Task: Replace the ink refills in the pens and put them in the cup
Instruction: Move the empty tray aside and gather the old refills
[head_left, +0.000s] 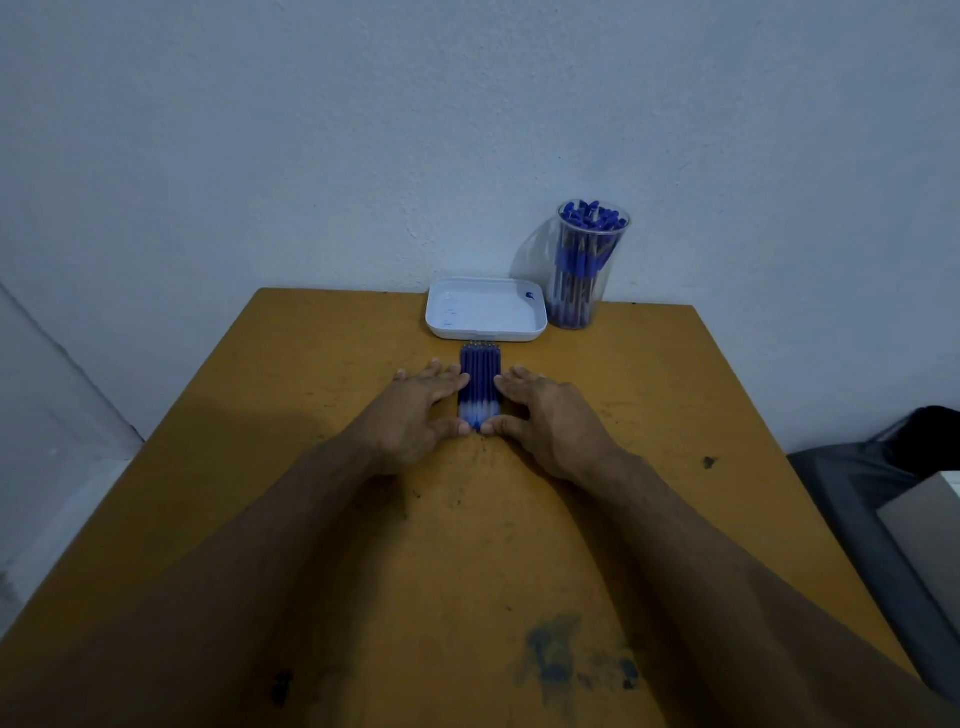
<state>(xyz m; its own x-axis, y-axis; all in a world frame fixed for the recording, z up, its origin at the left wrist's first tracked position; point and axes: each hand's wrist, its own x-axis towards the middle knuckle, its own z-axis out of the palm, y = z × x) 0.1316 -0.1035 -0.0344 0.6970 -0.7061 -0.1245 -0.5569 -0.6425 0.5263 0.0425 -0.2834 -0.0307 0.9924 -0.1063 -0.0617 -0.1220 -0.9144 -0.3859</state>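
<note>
Several blue ink refills (480, 382) lie side by side in a neat row on the yellow table (649, 415), tips pointing away from me. My left hand (415, 410) rests flat against the row's left side, fingers straight, thumb at the near ends. My right hand (545, 415) mirrors it on the right side, thumb touching the near ends too. A clear cup (584, 265) full of blue-capped pens stands at the far edge near the wall.
A white shallow tray (485, 332) with small blue ink marks sits just beyond the refills, left of the cup. Ink stains mark the near tabletop (561, 654). A grey and black object (893, 483) lies off the table's right side.
</note>
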